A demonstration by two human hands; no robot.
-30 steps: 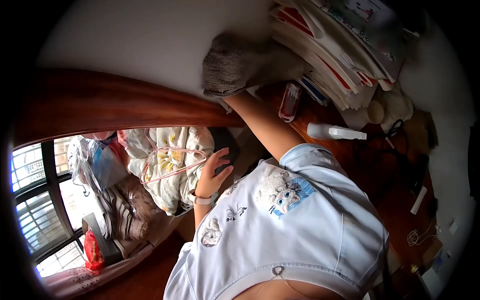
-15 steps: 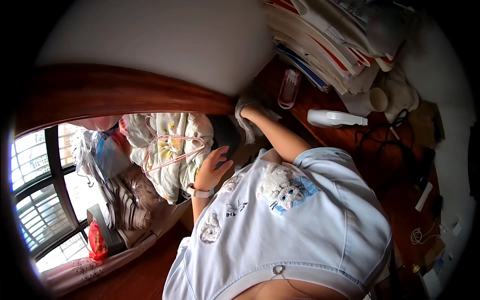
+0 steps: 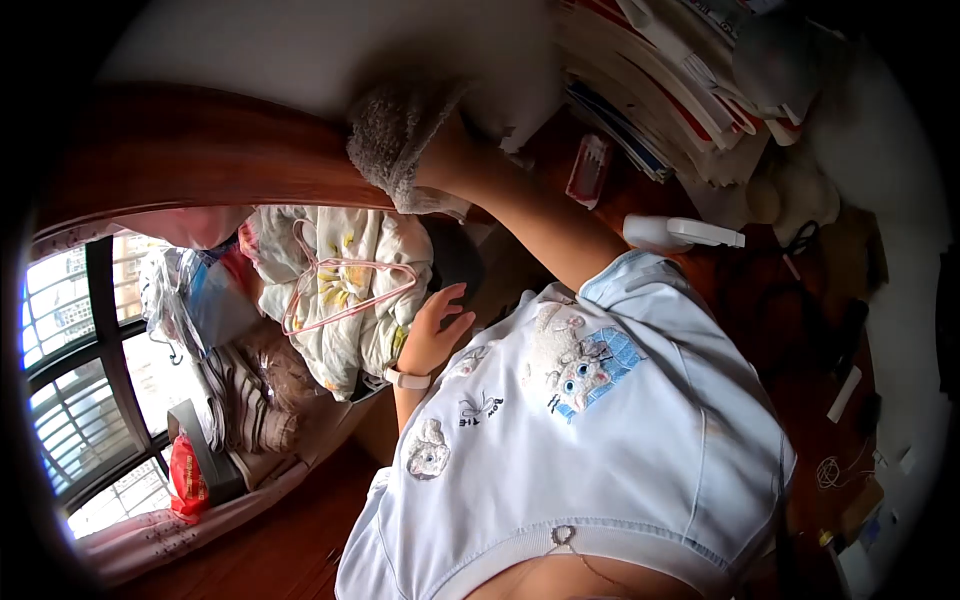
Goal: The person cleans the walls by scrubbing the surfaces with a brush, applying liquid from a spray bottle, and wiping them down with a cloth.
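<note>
In the head view, my right hand grips a grey, fluffy cloth. The cloth lies against a curved reddish-brown wooden board, draped over its upper edge, and part of my fingers is hidden by it. My left hand, with a white band at the wrist, hovers in front of my shirt, fingers apart and holding nothing. Just left of it, a pink clothes hanger rests on crumpled white fabric with a yellow pattern.
Stacked papers and folders rise at the upper right, near a pink-edged case and a white device on a dark wooden surface. Folded clothes, a red packet and a barred window are at the left.
My right hand has moved the cloth left and upward along the wooden board, away from the corner by the papers. My left hand stays nearly where it was.
</note>
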